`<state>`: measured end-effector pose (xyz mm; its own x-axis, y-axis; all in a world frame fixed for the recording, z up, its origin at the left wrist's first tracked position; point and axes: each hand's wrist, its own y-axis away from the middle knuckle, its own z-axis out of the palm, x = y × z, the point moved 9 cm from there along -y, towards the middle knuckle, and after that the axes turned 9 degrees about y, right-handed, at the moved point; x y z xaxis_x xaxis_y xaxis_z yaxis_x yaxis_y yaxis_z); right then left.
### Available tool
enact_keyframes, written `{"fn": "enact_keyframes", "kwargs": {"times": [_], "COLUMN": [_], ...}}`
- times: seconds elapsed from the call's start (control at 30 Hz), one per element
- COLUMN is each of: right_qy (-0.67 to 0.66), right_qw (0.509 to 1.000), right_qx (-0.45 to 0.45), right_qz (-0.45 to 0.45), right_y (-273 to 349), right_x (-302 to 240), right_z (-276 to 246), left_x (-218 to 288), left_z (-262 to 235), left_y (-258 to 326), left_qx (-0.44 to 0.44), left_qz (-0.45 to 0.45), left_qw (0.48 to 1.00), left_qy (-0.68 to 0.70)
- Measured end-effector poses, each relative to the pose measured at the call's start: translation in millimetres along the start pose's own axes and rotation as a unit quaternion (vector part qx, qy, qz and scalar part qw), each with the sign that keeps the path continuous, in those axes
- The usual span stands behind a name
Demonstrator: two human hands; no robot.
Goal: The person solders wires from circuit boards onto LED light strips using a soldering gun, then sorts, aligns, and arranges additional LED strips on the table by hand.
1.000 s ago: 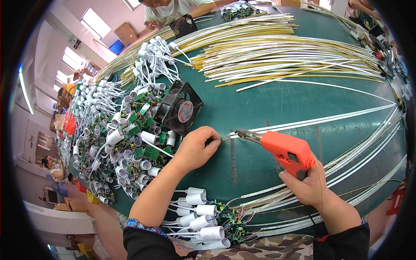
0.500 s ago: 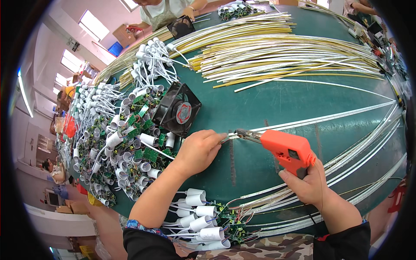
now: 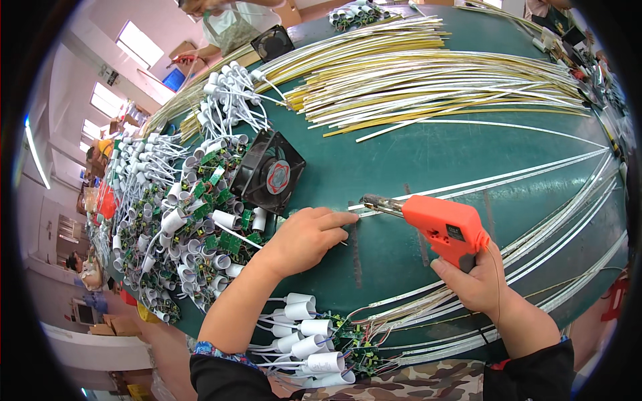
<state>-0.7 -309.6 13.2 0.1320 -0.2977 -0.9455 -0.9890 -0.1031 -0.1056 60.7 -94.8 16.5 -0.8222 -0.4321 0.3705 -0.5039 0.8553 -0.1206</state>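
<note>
My right hand (image 3: 471, 284) is closed round the handle of an orange soldering gun (image 3: 445, 224). The gun's metal tip (image 3: 378, 204) points left, just over the left ends of two thin white strips (image 3: 508, 175). Close to that tip, my left hand (image 3: 304, 240) lies low over the green table, its index finger stretched to the end of the lower strip. Its other fingers are bent and partly hidden; a small pale end pokes out beneath them, too small to name. Left of this hand stands a black square fan (image 3: 271, 172).
White lamp caps with green circuit boards (image 3: 200, 220) are heaped at left, and more caps (image 3: 314, 344) lie before me, wired to strips. Bundles of white and yellow strips (image 3: 435, 87) cover the far side of the green table (image 3: 374, 160). Another person (image 3: 231, 30) works across it.
My left index finger has straightened toward the strip end, and the hand has dropped slightly. The two strips now lie farther apart at their left ends. The soldering gun stays nearly in place.
</note>
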Motion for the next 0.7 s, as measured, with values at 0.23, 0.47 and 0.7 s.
{"fn": "enact_keyframes", "kwargs": {"times": [0.23,0.47,0.7], "right_qy": [0.026,0.006,0.035], "right_qw": [1.0,1.0,0.999], "right_qx": [-0.004,-0.001,-0.004], "right_qz": [-0.012,-0.017,-0.034], "right_y": [-2.7,-1.0,-1.2], "right_x": [-5.5,-6.1,-5.1], "right_z": [0.9,-0.1,1.0], "left_x": [-12.4,-19.5,-23.5], "left_z": [5.8,-1.4,-7.3], "left_y": [0.9,10.3,6.2], "left_qx": [-0.018,0.103,0.125], "left_qz": [-0.054,-0.061,-0.141], "left_qw": [0.996,0.976,0.972], "left_qy": [0.074,0.182,0.139]}}
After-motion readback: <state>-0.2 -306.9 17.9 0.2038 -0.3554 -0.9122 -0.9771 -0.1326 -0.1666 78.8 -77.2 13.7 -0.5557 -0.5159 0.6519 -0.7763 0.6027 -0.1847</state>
